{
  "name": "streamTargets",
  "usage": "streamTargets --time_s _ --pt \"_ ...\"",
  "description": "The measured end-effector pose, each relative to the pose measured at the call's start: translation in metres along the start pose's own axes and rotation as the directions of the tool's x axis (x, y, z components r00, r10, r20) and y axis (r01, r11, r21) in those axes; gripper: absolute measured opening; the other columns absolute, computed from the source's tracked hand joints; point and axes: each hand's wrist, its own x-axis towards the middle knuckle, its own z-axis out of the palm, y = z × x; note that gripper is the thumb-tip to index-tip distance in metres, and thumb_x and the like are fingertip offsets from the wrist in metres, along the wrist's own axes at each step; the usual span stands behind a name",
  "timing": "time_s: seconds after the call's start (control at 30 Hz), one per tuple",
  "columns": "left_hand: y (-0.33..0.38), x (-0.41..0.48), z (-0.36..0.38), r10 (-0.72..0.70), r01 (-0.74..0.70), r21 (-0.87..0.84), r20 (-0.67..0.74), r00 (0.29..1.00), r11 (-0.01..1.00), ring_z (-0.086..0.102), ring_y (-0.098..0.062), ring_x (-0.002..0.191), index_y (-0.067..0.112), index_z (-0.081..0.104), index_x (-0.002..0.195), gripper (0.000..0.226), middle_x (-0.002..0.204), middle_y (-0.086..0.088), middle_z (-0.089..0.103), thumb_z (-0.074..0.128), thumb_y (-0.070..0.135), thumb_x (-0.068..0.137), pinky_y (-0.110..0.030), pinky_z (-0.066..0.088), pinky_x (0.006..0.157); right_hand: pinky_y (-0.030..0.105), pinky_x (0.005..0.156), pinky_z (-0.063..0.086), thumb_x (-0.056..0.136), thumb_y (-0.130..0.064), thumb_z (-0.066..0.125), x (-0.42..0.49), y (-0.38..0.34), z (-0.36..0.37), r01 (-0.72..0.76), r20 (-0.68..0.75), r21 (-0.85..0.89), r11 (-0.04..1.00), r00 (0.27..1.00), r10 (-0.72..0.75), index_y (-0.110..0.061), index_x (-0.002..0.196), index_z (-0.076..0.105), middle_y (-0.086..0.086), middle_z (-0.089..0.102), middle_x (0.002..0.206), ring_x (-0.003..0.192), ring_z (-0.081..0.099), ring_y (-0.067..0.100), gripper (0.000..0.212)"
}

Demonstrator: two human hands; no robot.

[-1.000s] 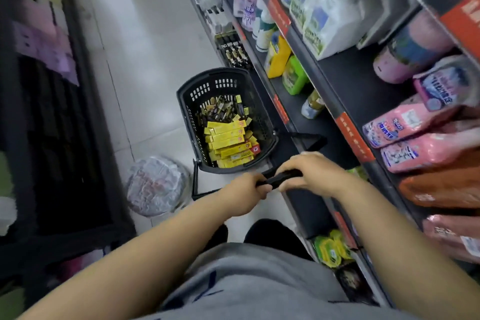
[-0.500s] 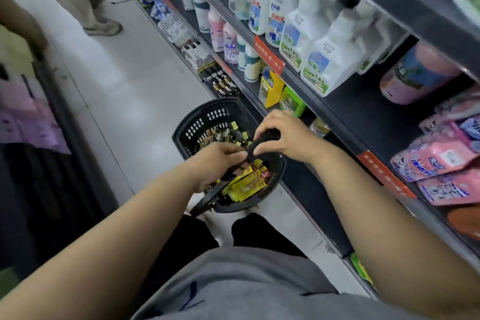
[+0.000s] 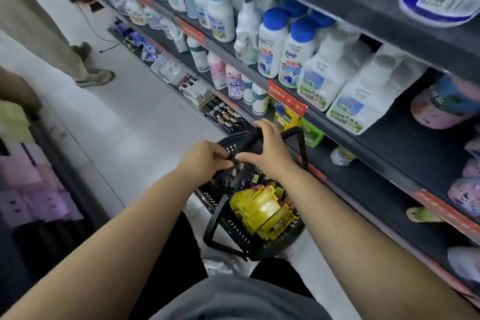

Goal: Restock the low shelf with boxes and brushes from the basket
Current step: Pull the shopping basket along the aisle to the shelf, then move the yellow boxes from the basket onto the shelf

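Yellow boxes (image 3: 262, 209) are lying heaped in the black basket (image 3: 233, 231), just beside the low shelf (image 3: 368, 187) edge. The left hand (image 3: 207, 156) and right hand (image 3: 271, 149) are close together, curling around its handle (image 3: 246, 139). Open floor (image 3: 130, 138) is stretching leftward.

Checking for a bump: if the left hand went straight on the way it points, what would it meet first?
Most likely the right hand, just ahead of the left hand on the same basket handle; depth is unclear.

Tilted black basket (image 3: 235, 226), yellow boxes (image 3: 262, 212) inside
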Motion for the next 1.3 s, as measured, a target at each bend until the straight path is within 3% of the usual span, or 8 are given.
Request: streamTargets --time_s 0.13,0.4,0.57,0.73,0.8,0.93,1.03,1.3 --pt "-0.048 0.056 -0.029 0.013 -0.006 -0.048 0.136 0.991 0.999 0.063 -0.027 0.073 0.006 0.067 0.098 0.018 0.080 -0.010 0.065 0.069 0.018 0.085 -0.040 0.055 0.082 0.022 0.109 0.019 0.089 -0.027 0.063 0.022 0.001 0.053 -0.181 -0.104 0.101 0.978 0.976 0.192 -0.018 0.150 0.018 0.001 0.017 0.156 0.142 0.019 0.015 0.076" --pt "-0.156 0.161 -0.058 0.027 -0.007 -0.076 0.267 0.963 0.997 0.069 -0.030 0.079 0.015 0.064 0.109 0.023 0.075 -0.011 0.071 0.061 0.008 0.087 -0.043 0.055 0.081 0.023 0.102 0.031 0.092 -0.029 0.058 0.045 -0.005 0.181 -0.591 0.021 0.148 0.793 0.804 0.594 -0.022 0.143 0.032 0.004 0.029 0.145 0.129 0.039 0.022 0.058" --pt "-0.206 0.202 -0.040 -0.063 0.067 -0.007 0.246 0.967 0.998 0.067 -0.029 0.084 0.013 0.065 0.119 0.033 0.092 -0.015 0.072 0.058 0.005 0.088 -0.033 0.053 0.082 0.008 0.075 0.037 0.091 -0.029 0.058 0.033 0.033 0.195 -0.688 -0.030 0.165 0.706 0.712 0.701 -0.027 0.132 0.042 0.002 0.037 0.135 0.109 0.044 0.014 0.045" --pt "-0.234 0.217 -0.012 0.138 -0.144 0.253 0.039 0.990 0.957 0.057 -0.032 0.101 0.005 0.070 0.109 0.024 0.117 -0.013 0.059 0.059 0.001 0.088 -0.029 0.042 0.080 0.023 0.091 0.036 0.090 -0.025 0.059 0.024 0.094 0.192 -0.758 -0.064 0.182 0.626 0.627 0.777 -0.021 0.131 0.046 0.007 0.039 0.137 0.121 0.045 0.023 0.044" --pt "-0.235 0.216 0.001 0.400 -0.370 0.296 -0.045 0.915 0.881 0.058 -0.039 0.098 0.000 0.073 0.100 0.023 0.108 -0.017 0.064 0.065 -0.008 0.080 -0.039 0.050 0.080 0.027 0.086 0.038 0.090 -0.024 0.058 0.019 0.115 0.189 -0.778 -0.066 0.213 0.591 0.592 0.803 -0.021 0.129 0.047 0.008 0.038 0.138 0.111 0.048 0.023 0.040" --pt "-0.224 0.211 0.040 0.803 -0.785 0.310 0.097 0.588 0.537 0.068 -0.034 0.081 0.000 0.075 0.091 0.016 0.090 -0.015 0.071 0.062 0.008 0.087 -0.043 0.057 0.072 0.030 0.081 0.038 0.089 -0.024 0.060 0.005 0.159 0.186 -0.785 -0.078 0.230 0.575 0.574 0.815 -0.023 0.124 0.050 0.008 0.040 0.139 0.112 0.049 0.024 0.036" --pt "-0.213 0.215 0.080 0.798 -0.844 0.180 0.276 0.536 0.504 0.069 -0.027 0.078 0.004 0.075 0.097 0.050 0.087 -0.011 0.072 0.037 0.036 0.098 -0.037 0.059 0.067 0.027 0.088 0.036 0.087 -0.022 0.062 -0.002 0.197 0.195 -0.791 -0.109 0.237 0.565 0.556 0.824 -0.020 0.127 0.049 0.010 0.041 0.140 0.125 0.043 0.026 0.042" --pt "-0.226 0.247 0.219 0.795 -0.863 0.076 0.355 0.492 0.500 0.068 -0.027 0.083 0.006 0.073 0.102 0.020 0.092 -0.011 0.072 0.067 0.016 0.085 -0.033 0.055 0.071 0.047 0.112 0.023 0.072 -0.052 0.071 -0.001 0.282 0.276 -0.859 -0.344 0.023 0.512 0.474 0.810 -0.019 0.148 0.004 0.013 0.013 0.153 0.141 0.013 0.035 0.106"
